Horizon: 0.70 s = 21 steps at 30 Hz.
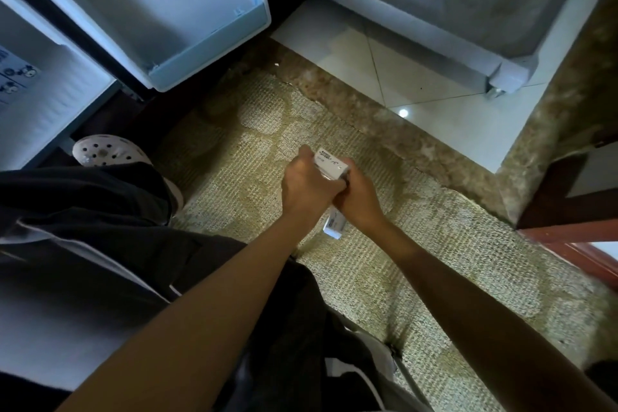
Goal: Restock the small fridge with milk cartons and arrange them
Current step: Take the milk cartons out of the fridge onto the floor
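Observation:
Two small white milk cartons sit between my hands above the woven mat. My left hand (307, 186) grips the upper carton (331, 164), whose printed top shows. My right hand (359, 197) curls round the lower carton (334, 226), whose end pokes out below my wrists. The two hands touch each other. The small fridge (30, 104) stands open at the far left, its open door (160, 20) with an empty shelf at the upper left.
A beige woven mat (368, 278) covers the floor under my hands. A white storage bin (468, 10) stands on tiles at the upper right. A stone-patterned wall edge (551, 144) and red wooden frame (575, 244) lie right. My foot in a perforated white shoe (107, 150) rests left.

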Motion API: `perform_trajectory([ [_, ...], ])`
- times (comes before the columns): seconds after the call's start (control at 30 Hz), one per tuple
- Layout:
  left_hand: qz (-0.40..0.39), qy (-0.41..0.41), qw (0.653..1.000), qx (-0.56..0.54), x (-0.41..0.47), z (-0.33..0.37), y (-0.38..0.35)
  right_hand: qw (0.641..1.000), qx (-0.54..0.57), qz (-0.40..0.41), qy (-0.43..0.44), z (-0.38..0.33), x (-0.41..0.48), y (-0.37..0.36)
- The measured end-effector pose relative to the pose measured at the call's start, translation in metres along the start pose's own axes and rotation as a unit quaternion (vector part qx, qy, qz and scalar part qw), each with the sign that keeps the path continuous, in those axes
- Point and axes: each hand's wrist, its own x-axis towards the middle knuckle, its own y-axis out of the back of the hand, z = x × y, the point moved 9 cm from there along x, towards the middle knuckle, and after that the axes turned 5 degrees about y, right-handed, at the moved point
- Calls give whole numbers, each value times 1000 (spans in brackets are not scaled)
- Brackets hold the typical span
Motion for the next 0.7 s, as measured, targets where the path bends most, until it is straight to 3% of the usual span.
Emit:
perform_trajectory([
  [0.07, -32, -20, 999, -1, -2, 13, -8, 999, 10, 31, 4, -2, 1, 19],
  [0.17, -90, -58, 993, 41, -7, 25, -26, 994, -73, 84, -3, 12, -3, 49],
  [0.3, -98, -38, 992, 70, -9, 14, -40, 975, -161, 137, -62, 54, -21, 76],
  [0.5, -109, 15, 990, 93, -8, -24, -51, 962, -191, 125, -150, 127, -53, 70],
  [0.7, -116, 42, 984, 129, -5, -39, -53, 954, -216, 82, -192, 151, -64, 60],
])
